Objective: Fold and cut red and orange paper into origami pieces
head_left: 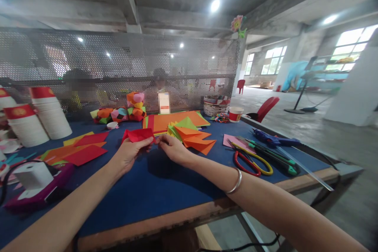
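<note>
red paper (138, 135) over blue tabletop (132, 201); perforated screen (189, 59) behind; concrete floor (304, 128).

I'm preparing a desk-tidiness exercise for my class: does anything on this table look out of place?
Yes: on the right, the pale rod at the blue glue gun sticks out past the table edge, where it might get knocked. Nothing looks obviously spilled.

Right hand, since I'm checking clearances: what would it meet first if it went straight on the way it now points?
The right hand would likely meet the red paper held in the left hand; whether they already touch is hard to tell.
</note>
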`<move>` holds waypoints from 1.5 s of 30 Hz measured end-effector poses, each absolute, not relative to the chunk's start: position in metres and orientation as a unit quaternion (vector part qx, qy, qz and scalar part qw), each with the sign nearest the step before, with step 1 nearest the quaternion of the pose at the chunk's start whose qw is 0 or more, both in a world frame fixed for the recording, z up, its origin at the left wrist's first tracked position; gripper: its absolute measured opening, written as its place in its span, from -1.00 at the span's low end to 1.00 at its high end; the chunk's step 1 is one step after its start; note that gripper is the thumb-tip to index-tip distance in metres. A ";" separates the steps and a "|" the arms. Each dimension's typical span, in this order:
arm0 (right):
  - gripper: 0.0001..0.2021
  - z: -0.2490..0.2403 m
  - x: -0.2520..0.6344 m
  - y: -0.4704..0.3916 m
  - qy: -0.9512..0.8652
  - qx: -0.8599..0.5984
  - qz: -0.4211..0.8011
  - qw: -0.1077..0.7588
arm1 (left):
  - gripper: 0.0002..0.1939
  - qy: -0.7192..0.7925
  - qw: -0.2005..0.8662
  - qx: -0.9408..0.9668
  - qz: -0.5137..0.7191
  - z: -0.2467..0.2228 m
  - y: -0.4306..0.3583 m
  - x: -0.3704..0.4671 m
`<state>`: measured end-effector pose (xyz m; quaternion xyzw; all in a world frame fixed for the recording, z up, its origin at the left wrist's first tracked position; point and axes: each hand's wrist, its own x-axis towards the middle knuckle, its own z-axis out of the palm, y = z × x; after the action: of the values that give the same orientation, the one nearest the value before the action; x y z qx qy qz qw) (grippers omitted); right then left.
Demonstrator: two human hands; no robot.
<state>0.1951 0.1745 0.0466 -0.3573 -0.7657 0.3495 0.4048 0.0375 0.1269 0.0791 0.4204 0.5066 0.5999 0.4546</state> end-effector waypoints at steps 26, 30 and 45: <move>-0.83 0.076 0.236 0.140 -0.825 -0.384 0.225 0.348 | -0.70 0.514 0.476 0.386 0.600 0.078 0.128 0.038; -0.85 0.079 0.304 0.109 -0.848 -0.410 0.106 0.319 | -0.73 0.510 0.486 0.381 0.598 0.078 0.128 0.038; -0.66 0.060 0.427 0.094 -0.702 -0.698 -0.031 0.136 | -0.74 0.495 0.494 0.387 0.601 0.081 0.125 0.036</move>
<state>0.4272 0.0941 0.0599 -0.6982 -0.7021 -0.0309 0.1364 0.0355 0.1254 0.0808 0.3867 0.4946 0.6015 0.4941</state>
